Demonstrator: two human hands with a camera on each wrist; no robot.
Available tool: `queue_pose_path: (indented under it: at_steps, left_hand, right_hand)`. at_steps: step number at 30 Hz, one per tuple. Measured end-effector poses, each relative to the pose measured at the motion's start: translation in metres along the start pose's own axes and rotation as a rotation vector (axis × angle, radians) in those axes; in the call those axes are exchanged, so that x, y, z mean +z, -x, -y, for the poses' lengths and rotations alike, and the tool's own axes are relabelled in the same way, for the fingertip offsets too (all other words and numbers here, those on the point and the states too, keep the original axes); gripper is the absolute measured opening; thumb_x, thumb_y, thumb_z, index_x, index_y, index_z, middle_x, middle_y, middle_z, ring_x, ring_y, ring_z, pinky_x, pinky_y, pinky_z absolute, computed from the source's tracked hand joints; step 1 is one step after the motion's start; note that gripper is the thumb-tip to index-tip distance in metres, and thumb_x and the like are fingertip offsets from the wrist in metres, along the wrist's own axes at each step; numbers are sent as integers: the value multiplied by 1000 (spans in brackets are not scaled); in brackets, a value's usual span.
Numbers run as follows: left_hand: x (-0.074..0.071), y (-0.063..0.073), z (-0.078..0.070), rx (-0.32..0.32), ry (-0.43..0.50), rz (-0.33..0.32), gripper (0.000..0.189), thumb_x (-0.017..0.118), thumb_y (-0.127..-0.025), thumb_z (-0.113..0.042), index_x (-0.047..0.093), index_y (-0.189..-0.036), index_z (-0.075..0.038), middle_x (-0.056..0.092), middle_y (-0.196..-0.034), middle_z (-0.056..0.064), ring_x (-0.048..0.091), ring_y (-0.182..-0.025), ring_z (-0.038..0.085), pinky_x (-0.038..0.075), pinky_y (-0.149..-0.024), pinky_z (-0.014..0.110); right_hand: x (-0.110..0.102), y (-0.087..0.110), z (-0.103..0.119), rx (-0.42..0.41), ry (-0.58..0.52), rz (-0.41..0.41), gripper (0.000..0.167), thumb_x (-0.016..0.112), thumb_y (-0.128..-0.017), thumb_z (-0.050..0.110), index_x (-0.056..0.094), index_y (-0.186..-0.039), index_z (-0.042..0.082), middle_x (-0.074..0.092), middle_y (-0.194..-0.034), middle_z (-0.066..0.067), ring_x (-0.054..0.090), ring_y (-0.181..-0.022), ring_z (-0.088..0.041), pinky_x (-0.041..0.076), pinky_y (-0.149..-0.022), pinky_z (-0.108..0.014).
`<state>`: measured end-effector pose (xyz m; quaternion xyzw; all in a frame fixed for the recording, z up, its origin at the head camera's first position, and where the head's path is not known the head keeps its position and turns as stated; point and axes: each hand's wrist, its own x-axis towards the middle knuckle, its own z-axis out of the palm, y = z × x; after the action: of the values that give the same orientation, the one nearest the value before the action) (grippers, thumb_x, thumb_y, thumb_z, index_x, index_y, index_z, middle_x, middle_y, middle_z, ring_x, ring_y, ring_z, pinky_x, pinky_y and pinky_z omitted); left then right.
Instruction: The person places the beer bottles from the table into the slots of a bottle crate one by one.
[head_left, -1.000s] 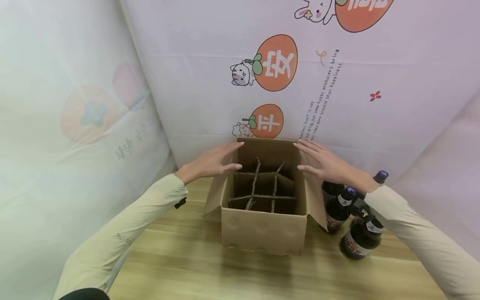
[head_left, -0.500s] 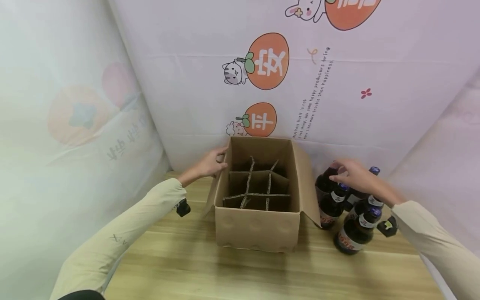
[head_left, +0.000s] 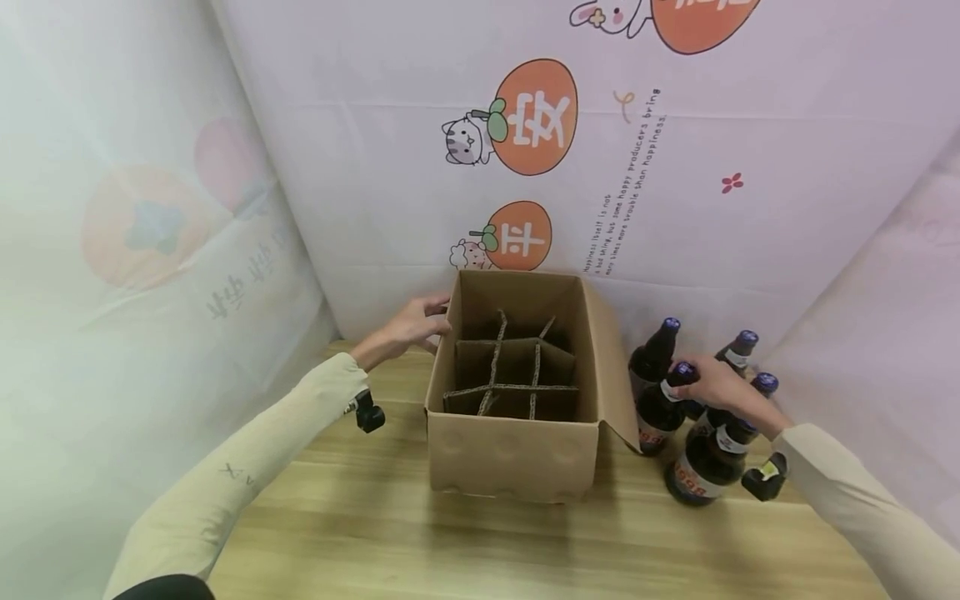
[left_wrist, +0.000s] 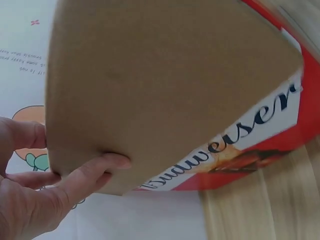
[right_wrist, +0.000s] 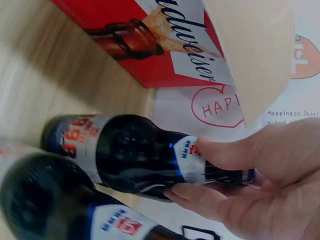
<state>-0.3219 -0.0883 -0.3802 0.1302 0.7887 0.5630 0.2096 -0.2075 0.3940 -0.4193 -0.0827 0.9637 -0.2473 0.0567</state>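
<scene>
My right hand [head_left: 712, 387] holds a dark beer bottle [right_wrist: 135, 155] by its neck, with the thumb and fingers on either side of the silver neck label. The bottle is upright, beside the box's right flap. At the left side of an open cardboard box [head_left: 510, 454], my left hand [head_left: 408, 325] touches the upper edge with relaxed fingers. In the left wrist view, one finger lies on the brown outer flap [left_wrist: 150, 75] and other fingertips meet its edge. Cardboard dividers [head_left: 517, 387] split the box's inside into several cells.
Several more beer bottles stand right of the box, including a front one [head_left: 701, 467] and a back one [head_left: 656, 354]. The box's red printed side [left_wrist: 260, 150] shows below the flap. A patterned white cloth [head_left: 675, 208] hangs behind the wooden table [head_left: 360, 517].
My right hand has left the box's right flap, moved right and come down onto a bottle's neck. The left hand has stayed at the box's left side, shifting slightly outward.
</scene>
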Motion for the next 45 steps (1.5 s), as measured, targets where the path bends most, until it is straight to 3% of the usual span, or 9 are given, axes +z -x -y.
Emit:
queue_pose_path:
  at_steps: [7,19,22,25,28,31,35,39,45]
  left_hand:
    - [0,-1,-1,22,-73,25,78,55,-96,4,19,-166,0,29,-167,28,62,-122,46,68,-83,40]
    - [1,2,3,39,-109,26,80,54,-96,6,16,-166,1,23,-169,28,61,-124,47,67,-83,41]
    - [1,2,4,40,-112,18,80,54,-95,6,16,-166,1,23,-170,28,63,-121,46,67,-83,42]
    - [1,2,5,36,-108,15,80,53,-95,5,16,-165,1,23,-169,28,61,-124,46,67,-84,43]
    - [0,1,5,36,-97,11,80,53,-95,4,16,-165,1,23,-169,28,59,-128,46,66,-87,46]
    - [0,0,4,39,-92,6,79,53,-95,4,17,-165,2,24,-169,28,61,-124,47,66,-88,48]
    - [-2,0,4,39,-77,8,78,54,-96,4,19,-165,1,27,-168,28,62,-123,47,67,-85,44]
    - [-4,0,5,14,-20,26,77,55,-98,3,18,-166,-1,32,-166,28,59,-127,46,68,-81,37]
    - [-6,-2,6,-26,33,29,77,56,-101,1,18,-167,-5,31,-167,25,55,-135,43,67,-79,32]
  right_hand:
    - [1,4,-7,176,-290,89,74,65,-105,25,29,-156,-15,30,-154,-48,40,-138,-63,57,-103,-60]
    - [9,-7,-2,260,-398,22,84,55,-109,40,13,-160,-12,20,-160,-43,47,-136,-58,36,-116,-73]
    - [13,-8,-1,224,-427,-63,79,54,-109,44,28,-158,-13,38,-153,-43,57,-130,-51,45,-114,-65]
    - [8,-11,-1,183,-462,-150,74,55,-108,44,38,-155,-11,48,-148,-39,74,-109,-22,51,-110,-54]
    - [-5,-14,3,163,-491,-222,71,58,-107,43,43,-153,-9,54,-147,-31,69,-90,6,57,-105,-38]
    - [-20,-17,11,130,-546,-293,71,62,-106,38,40,-155,-7,66,-139,-10,70,-87,8,59,-96,-24]
    - [-41,-19,19,53,-741,-374,34,69,-103,23,66,-135,11,76,-105,23,73,-86,3,60,-85,-15]
    - [-58,-19,27,7,-880,-422,15,73,-100,14,76,-108,27,78,-94,18,74,-83,0,63,-73,-16]
    - [-80,-22,40,-11,-914,-474,16,76,-97,12,79,-101,26,80,-89,14,75,-78,-2,64,-68,-20]
